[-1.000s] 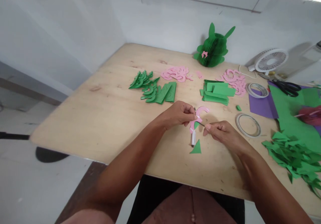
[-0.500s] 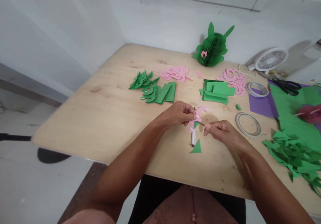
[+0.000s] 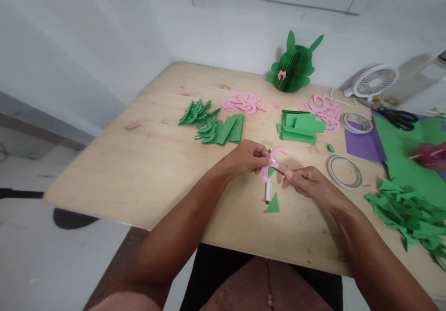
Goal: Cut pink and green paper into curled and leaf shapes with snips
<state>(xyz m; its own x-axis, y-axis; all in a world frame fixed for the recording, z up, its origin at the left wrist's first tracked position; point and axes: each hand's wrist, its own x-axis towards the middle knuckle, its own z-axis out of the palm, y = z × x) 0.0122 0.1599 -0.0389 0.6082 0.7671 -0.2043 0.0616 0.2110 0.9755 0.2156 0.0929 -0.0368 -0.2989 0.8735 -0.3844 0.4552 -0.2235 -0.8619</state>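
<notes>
My left hand [image 3: 253,157] is closed in a pinch at the left edge of a curved pink paper cutout [image 3: 278,152] with small whitish strips on it. A thin dark pointed tool [image 3: 279,171] is pinched in my right hand [image 3: 308,183], its tip at the middle of the cutout; its exact kind is unclear. A small green paper piece [image 3: 271,171] shows by the cutout's lower part. Under and below it lies a white marker [image 3: 268,191] with a dark end. A green paper triangle [image 3: 273,204] rests just below the marker.
Behind my hands are green cutouts [image 3: 198,111], pink cutouts [image 3: 244,102] and folded green strips [image 3: 301,127]. A green paper figure [image 3: 292,69] stands by the wall. Rightward lie tape rolls [image 3: 329,171], black scissors [image 3: 399,118], green scraps [image 3: 407,213] and a white fan [image 3: 376,82].
The view has shifted very slightly. Both hands keep nearly the same pose at the pink cutout, and the tool's tip stays against it.
</notes>
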